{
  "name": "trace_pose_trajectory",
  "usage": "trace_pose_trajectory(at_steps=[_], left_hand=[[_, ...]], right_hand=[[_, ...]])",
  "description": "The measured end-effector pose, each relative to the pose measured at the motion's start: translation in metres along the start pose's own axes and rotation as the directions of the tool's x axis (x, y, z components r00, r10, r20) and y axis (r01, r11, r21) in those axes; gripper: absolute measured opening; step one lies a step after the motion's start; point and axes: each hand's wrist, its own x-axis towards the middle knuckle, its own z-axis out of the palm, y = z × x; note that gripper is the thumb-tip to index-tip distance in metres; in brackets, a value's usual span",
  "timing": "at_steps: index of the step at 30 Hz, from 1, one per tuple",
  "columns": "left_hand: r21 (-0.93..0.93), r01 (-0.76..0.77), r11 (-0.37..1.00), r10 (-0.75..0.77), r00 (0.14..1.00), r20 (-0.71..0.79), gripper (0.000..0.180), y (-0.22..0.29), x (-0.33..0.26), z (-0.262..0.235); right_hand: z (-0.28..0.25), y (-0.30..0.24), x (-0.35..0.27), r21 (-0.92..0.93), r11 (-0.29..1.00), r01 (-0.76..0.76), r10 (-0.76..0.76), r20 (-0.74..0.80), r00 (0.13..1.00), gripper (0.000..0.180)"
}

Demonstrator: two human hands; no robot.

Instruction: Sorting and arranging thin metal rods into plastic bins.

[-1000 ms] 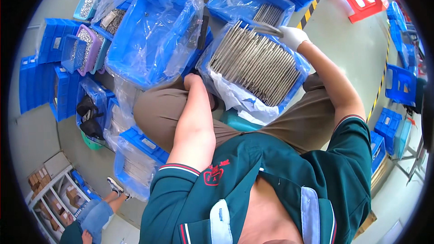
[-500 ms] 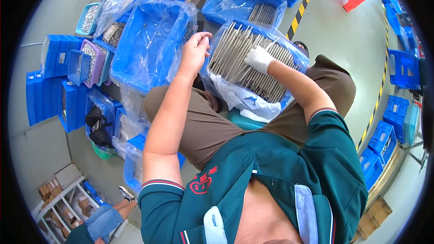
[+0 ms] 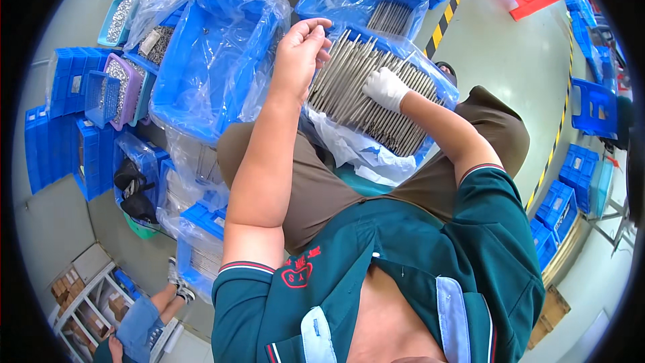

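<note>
In front of me stands a blue crate lined with clear plastic point(image 3: 447, 87), filled with rows of thin grey metal rods point(image 3: 342, 70). My right hand point(image 3: 386, 91), in a white glove, rests on these rods with its fingers curled in; what they grip is hidden. My bare left hand point(image 3: 302, 54) hovers over the crate's left edge. Its fingers are bent toward the thumb, and anything between them is too small or hidden to tell. Crumpled white plastic point(image 3: 349, 141) hangs over the crate's near side.
Left of the rods is a large blue bin point(image 3: 208, 60) with a plastic liner. Behind them, another blue crate point(image 3: 322, 0) holds a smaller bundle of rods. Small baskets of metal parts point(image 3: 124, 87) stand farther left. A person point(image 3: 138, 326) is at the lower left.
My left hand has moved up and slightly right, toward the far crate. My right hand stays on the rods almost unchanged. The surroundings at left have shifted slightly outward in view.
</note>
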Motion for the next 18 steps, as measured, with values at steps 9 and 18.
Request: trace_pose_trajectory(at_steps=[9,18], left_hand=[[-0.042,-0.033,0.999,0.032,0.999,-0.018,0.017,0.004,-0.008,-0.006],[-0.067,-0.043,0.997,0.040,0.998,-0.043,0.018,0.004,-0.010,-0.012]], right_hand=[[-0.012,-0.001,0.000,0.053,0.993,0.107,-0.105,-0.048,0.993,0.012],[-0.031,-0.005,-0.009,0.128,0.979,0.158,-0.157,-0.020,0.987,0.010]])
